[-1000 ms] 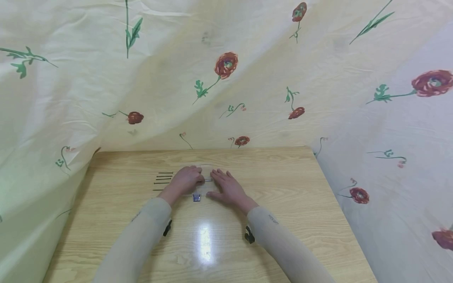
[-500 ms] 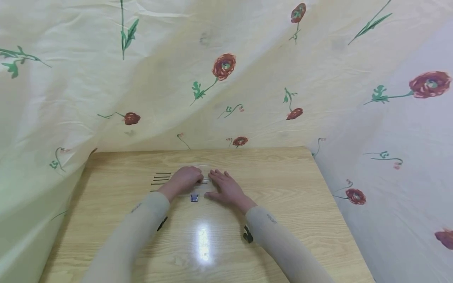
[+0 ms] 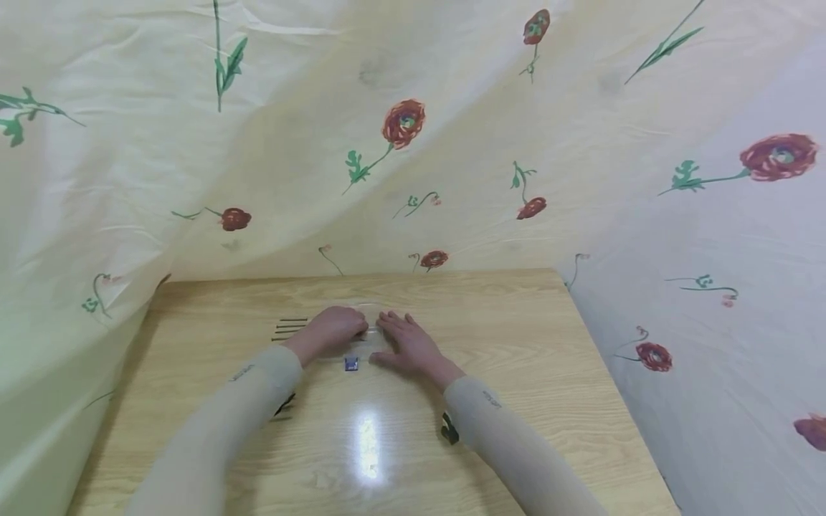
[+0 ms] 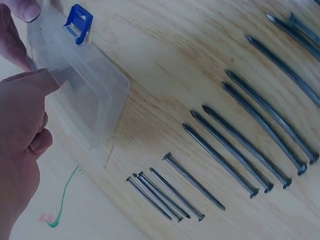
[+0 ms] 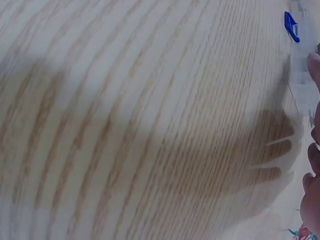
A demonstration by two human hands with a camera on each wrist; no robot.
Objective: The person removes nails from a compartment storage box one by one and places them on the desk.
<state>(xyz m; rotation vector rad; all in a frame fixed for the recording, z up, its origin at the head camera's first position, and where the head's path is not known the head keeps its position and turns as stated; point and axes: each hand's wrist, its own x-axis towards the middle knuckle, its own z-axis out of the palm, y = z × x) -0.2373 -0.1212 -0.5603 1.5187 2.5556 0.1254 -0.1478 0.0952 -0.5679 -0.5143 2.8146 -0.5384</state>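
A small clear plastic box (image 3: 361,342) with a blue latch (image 3: 351,364) lies on the wooden table (image 3: 516,344), between my two hands. My left hand (image 3: 332,328) grips the box's left end with curled fingers. In the left wrist view a fingertip (image 4: 35,82) presses on the box (image 4: 87,92) near its blue latch (image 4: 78,22). My right hand (image 3: 405,342) lies flat with straight, spread fingers on the box's right end. Its fingertips (image 5: 314,165) show at the right wrist view's edge, near the latch (image 5: 292,26).
Dark nails (image 3: 289,328) lie in rows just left of my left hand: long nails (image 4: 250,145) and short nails (image 4: 167,192). A pale cloth with red flowers (image 3: 452,143) hangs behind the table and drapes down both of its sides.
Both hands stay on the box in the same grip. Only the head view has drifted slightly, so everything sits a little further left.
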